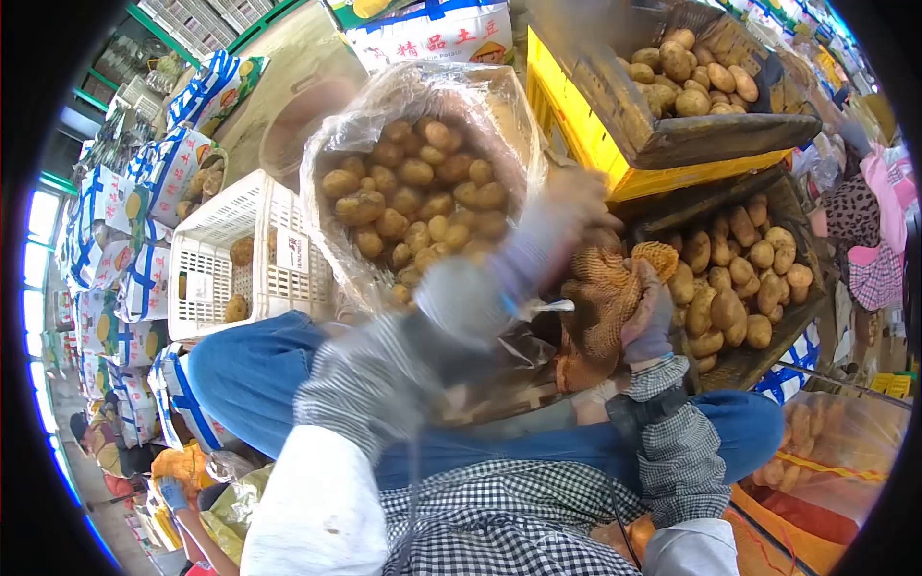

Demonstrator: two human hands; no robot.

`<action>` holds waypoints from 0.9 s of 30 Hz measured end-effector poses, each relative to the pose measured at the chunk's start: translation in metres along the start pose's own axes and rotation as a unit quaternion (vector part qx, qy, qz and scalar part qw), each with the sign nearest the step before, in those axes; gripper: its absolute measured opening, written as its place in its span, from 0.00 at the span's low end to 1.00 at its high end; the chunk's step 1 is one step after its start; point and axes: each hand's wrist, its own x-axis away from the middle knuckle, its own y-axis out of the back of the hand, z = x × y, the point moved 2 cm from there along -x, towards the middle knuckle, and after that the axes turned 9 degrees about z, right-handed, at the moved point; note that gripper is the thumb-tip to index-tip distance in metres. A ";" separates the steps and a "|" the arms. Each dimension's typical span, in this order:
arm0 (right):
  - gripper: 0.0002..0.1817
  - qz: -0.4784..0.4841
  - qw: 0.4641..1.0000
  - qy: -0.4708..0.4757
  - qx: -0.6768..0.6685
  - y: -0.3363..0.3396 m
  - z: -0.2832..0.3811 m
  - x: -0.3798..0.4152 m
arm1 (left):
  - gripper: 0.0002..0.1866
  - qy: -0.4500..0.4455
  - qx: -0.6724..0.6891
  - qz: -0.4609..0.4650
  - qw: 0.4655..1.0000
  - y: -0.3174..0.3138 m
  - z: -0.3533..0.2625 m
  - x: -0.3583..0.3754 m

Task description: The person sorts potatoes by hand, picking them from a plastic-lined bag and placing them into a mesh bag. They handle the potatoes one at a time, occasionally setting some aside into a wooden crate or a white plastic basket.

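Observation:
My right hand (649,309), in a grey glove, grips the side of an orange mesh bag (593,331) that hangs bunched up. My left hand (573,204) is smeared by motion just above the mesh bag, with that arm reaching across the front of me. Its fingers cannot be made out. Just left of my left hand, a container lined with clear plastic (331,206) holds many loose potatoes (416,173). To the right of the mesh bag, a dark, worn box (768,355) holds more potatoes (725,312).
Another dark box (663,149) of potatoes sits tilted on a yellow crate (552,106). At left, a white plastic crate (206,322) holds a few potatoes. Printed white-and-blue bags (437,40) stand beyond. A co-worker's blue-gloved hand (173,493) shows at lower left.

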 end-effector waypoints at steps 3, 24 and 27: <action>0.19 -0.004 0.966 0.159 0.206 0.011 0.044 -0.006 | 0.20 0.054 -0.118 -0.145 0.981 0.126 0.006 -0.009; 0.16 0.034 0.863 -0.256 -0.435 -0.011 0.079 -0.039 | 0.22 0.164 0.185 -0.009 0.969 0.143 0.023 0.010; 0.17 0.054 0.850 -0.182 -0.491 -0.012 0.077 -0.032 | 0.25 0.147 0.250 0.075 0.954 0.093 0.021 0.018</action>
